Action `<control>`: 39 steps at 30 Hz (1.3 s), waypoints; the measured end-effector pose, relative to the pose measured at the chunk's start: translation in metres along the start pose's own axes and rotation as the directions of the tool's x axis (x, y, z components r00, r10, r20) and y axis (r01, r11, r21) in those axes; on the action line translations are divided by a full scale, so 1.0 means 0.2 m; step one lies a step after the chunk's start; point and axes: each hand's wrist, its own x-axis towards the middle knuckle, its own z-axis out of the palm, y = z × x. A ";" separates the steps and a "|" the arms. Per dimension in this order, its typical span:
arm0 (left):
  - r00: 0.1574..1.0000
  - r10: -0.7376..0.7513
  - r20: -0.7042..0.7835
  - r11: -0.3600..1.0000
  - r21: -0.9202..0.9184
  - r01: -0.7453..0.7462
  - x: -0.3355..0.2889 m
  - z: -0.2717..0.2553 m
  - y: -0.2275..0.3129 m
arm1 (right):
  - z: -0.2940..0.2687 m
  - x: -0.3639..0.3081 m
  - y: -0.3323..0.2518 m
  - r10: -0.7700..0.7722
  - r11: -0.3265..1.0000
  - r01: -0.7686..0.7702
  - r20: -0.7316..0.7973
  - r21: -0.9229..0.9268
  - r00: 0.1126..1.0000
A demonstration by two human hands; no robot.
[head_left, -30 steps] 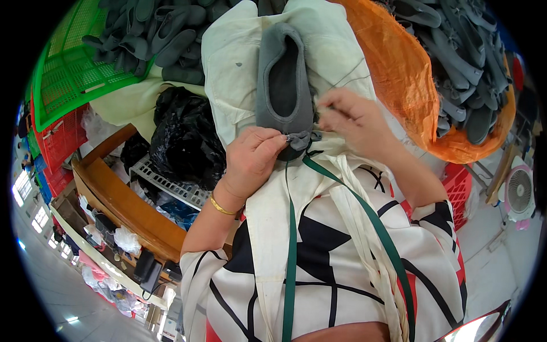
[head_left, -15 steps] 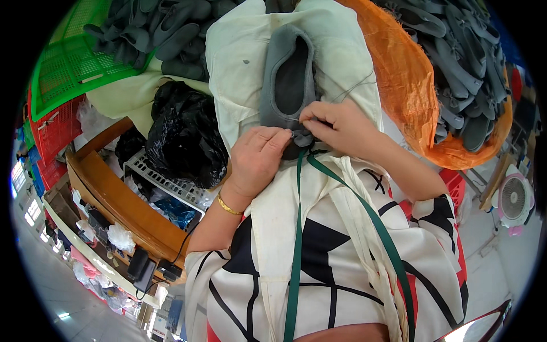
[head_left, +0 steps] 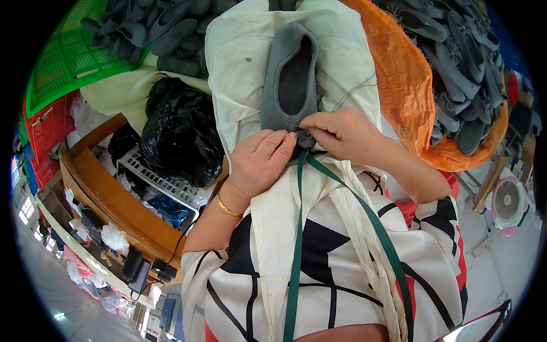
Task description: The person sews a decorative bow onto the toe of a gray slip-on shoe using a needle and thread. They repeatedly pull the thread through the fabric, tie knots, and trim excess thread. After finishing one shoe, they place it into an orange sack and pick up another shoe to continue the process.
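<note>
A grey slip-on shoe [head_left: 273, 108] lies on the pale cloth over my lap, its heel pointing away from me. At its toe sits a small grey bow [head_left: 306, 138]. My left hand [head_left: 263, 154] pinches the toe beside the bow, thumb and fingers pressed together. Just right of it, my right hand [head_left: 346, 132] has thumb and forefinger closed on what looks like a thin sewing needle [head_left: 301, 126] at the toe. A loose grey thread [head_left: 356, 88] trails over the cloth by that hand. The needle's tip is too small to make out.
An orange sack [head_left: 407, 74] full of grey shoes stands at the right. More grey shoes lie by a green basket [head_left: 71, 65] at the far left. A black plastic bag [head_left: 179, 134] and wooden drawer [head_left: 114, 194] are at my left; a fan [head_left: 507, 199] stands far right.
My right hand has shifted slightly down, its fingers still at the shoe's toe. My left hand stays on the toe, its fingers drawn a little closer to the bow.
</note>
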 end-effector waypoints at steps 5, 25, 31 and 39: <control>1.000 -0.011 0.003 1.000 -0.010 0.011 0.01 -0.01 0.01 | -0.02 0.02 -0.03 0.011 1.000 -0.011 0.011 -0.015 1.000; 0.997 -0.063 -0.051 0.995 -0.086 0.058 -0.01 0.03 0.02 | -0.05 0.08 -0.05 0.190 0.960 -0.229 0.227 0.160 0.955; 0.995 -0.069 -0.067 0.994 -0.087 0.063 0.00 0.03 0.02 | -0.02 0.05 0.05 0.072 0.962 -0.111 0.164 0.248 0.984; 0.994 -0.079 -0.075 0.990 -0.121 0.069 -0.01 0.04 0.02 | 0.06 0.04 0.06 0.094 0.967 -0.119 0.118 0.225 0.989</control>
